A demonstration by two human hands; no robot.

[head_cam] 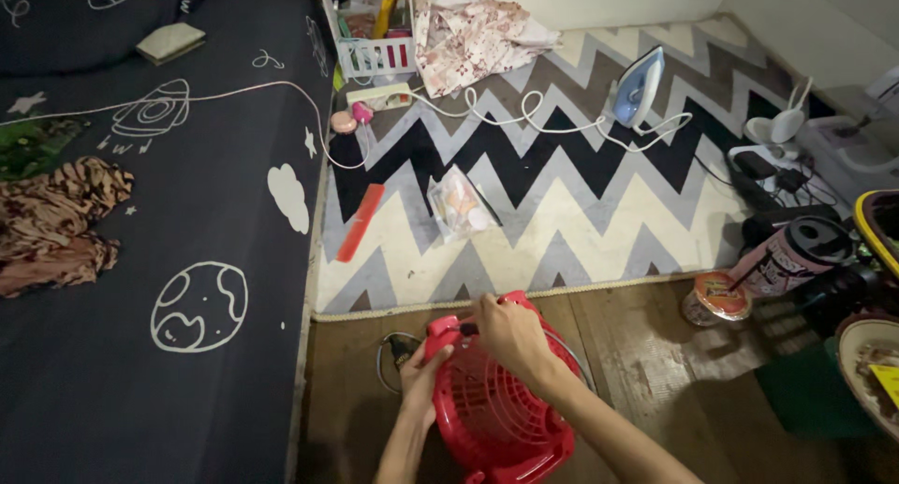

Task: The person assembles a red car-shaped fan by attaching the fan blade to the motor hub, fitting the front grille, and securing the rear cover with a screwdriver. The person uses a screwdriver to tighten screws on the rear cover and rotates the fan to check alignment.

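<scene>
We see fan [496,409] on floor [646,353], just before rug [562,212] edge. Left hand [421,372] on fan's left side, right hand [510,339] on its top. Bed [140,259] left of rug. Comb [361,222] and plastic bag [459,203] on rug beyond fan. Iron [639,89] farther back right, power strip [379,97] back left. Cup [716,299] on floor right of fan.

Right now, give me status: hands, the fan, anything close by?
Left hand gripping the red fan at its left edge. Right hand on its top. Fan on the wood floor; cable beside it, rug just beyond.
</scene>
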